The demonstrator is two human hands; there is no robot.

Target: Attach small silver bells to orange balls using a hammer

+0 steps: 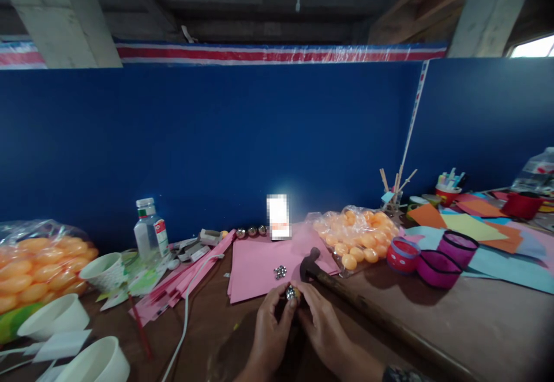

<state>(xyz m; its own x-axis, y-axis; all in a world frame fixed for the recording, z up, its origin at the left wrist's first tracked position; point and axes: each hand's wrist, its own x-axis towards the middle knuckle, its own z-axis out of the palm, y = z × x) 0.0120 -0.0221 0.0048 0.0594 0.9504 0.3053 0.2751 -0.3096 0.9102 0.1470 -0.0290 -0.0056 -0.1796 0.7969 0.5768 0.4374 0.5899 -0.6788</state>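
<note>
My left hand [272,321] and my right hand [324,321] meet at the near edge of the pink paper [253,266]. Between their closed fingertips is a cluster of small shiny metal balls [291,294]; fingers hide part of it. Just beyond, a little pile of similar shiny balls [280,272] lies on the paper. A claw hammer [346,292] rests to the right of my hands, its head on the paper and its long wooden handle running toward the near right.
Bagged orange balls [363,232] lie behind the hammer. Three larger steel balls [252,231] line the paper's back edge beside a bright, blurred-out screen [278,214]. Magenta cups [439,269] stand right. A white cable [186,313], clear bottle [149,232] and pale bowls [54,315] are left.
</note>
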